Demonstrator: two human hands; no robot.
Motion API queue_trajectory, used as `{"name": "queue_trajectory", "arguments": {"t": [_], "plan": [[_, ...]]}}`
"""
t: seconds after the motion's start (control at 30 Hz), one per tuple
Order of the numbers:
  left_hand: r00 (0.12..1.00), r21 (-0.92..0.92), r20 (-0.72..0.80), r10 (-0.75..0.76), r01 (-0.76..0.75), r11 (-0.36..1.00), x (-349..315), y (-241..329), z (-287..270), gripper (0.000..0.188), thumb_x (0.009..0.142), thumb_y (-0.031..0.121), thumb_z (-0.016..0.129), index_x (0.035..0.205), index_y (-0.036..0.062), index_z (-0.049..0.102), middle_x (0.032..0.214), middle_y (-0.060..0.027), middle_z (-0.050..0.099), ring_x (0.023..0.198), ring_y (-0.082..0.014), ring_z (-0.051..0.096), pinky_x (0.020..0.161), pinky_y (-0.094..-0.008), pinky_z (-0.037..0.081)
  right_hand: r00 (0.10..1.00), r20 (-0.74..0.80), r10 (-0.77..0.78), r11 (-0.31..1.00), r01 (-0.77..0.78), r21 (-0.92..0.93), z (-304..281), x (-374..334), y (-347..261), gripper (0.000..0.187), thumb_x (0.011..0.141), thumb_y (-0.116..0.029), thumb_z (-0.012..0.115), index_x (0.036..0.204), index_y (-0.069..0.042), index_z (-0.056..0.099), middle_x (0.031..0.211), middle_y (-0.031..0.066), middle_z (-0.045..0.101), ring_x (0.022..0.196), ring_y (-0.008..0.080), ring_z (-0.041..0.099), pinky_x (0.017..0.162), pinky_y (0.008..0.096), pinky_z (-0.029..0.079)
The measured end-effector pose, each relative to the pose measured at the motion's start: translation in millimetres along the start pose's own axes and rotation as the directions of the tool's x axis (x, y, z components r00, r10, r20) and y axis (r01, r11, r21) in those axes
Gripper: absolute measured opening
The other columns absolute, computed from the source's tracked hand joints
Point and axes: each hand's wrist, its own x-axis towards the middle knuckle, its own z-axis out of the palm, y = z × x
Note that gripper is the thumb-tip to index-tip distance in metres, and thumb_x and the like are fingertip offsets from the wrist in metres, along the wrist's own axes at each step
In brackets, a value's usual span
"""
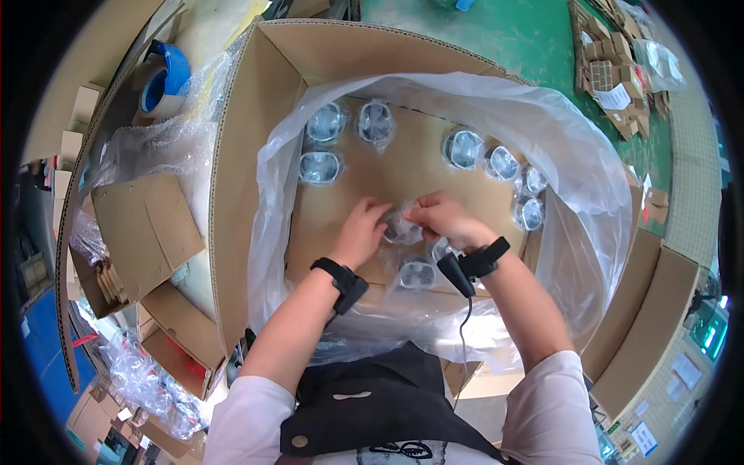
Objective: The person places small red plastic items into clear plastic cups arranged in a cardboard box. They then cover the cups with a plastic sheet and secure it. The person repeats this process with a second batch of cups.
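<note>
Well, wrapped part [399, 230] (between hands [361, 234] [449, 220]).

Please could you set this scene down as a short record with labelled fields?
Left hand: at the left side of a plastic-wrapped part
Right hand: fingers pinching that part's clear wrap
Container: open cardboard box with a translucent plastic liner
Far left in box: three wrapped parts
Right in box: four wrapped pieces
Near side: another wrapped piece below the hands
Left of box: blue tape roll
Beyond box: green floor
</note>
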Motion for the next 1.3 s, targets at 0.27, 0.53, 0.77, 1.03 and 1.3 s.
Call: {"name": "queue_trajectory", "arguments": {"t": [0.27,0.53,0.77,1.03,1.3], "plan": [[0.994,-0.152,0.001,-0.105,0.104,0.983,8.9,47.6,9.5,0.042,0.074,0.014,0.077,0.113,0.0052,0.062,0.101,-0.0114,0.058,0.079,-0.0187,0.058,0.074,-0.0322,0.051,0.984,-0.145,-0.106,0.960,0.063,-0.273,-7.5,-15.0,1.9,0.028,0.086,-0.024,0.068,0.079,0.002,0.060,0.068,0.0104,0.065,0.058,0.0164,0.065,0.052,0.0283,0.049],[0.936,-0.295,-0.076,-0.345,0.309,0.904,-2.6,28.4,2.0,0.025,0.083,0.018,0.073,0.098,0.0007,0.062,0.098,-0.0098,0.062,0.074,-0.0156,0.061,0.070,-0.0293,0.051,0.905,-0.329,-0.270,0.774,0.001,-0.633,-39.6,-60.3,2.6,0.025,0.078,-0.017,0.070,0.088,0.002,0.057,0.080,0.0199,0.067,0.071,0.0307,0.067,0.064,0.0391,0.052],[0.853,0.015,-0.173,-0.493,0.503,0.864,15.3,52.2,39.5,0.068,0.075,0.024,0.077,0.128,-0.0001,0.040,0.117,-0.0190,0.049,0.105,-0.0311,0.052,0.092,-0.0391,0.043,0.811,-0.427,-0.400,0.609,-0.112,-0.785,-10.5,-29.8,17.7,0.045,0.074,-0.015,0.074,0.112,-0.002,0.055,0.092,0.0235,0.067,0.088,0.0413,0.065,0.078,0.0475,0.052],[0.854,0.106,-0.446,-0.267,0.347,0.932,18.5,5.1,-59.7,0.044,0.084,0.019,0.066,0.120,0.0005,0.053,0.096,-0.0211,0.062,0.086,-0.0387,0.062,0.075,-0.0445,0.051,0.704,-0.506,-0.499,0.829,0.220,-0.514,-56.5,-102.2,2.4,0.041,0.076,-0.014,0.078,0.111,-0.001,0.061,0.076,0.0081,0.062,0.064,0.0181,0.057,0.061,0.0311,0.047],[0.894,0.284,-0.236,-0.381,0.439,0.853,17.9,-2.3,-68.4,0.019,0.089,0.021,0.059,0.096,0.0040,0.064,0.090,-0.0169,0.065,0.088,-0.0383,0.064,0.075,-0.0457,0.050,0.691,-0.362,-0.625,0.779,0.533,-0.330,84.0,-60.4,-26.4,0.019,0.090,-0.016,0.062,0.097,0.002,0.066,0.080,0.0177,0.068,0.071,0.0320,0.067,0.067,0.0392,0.052]]}}
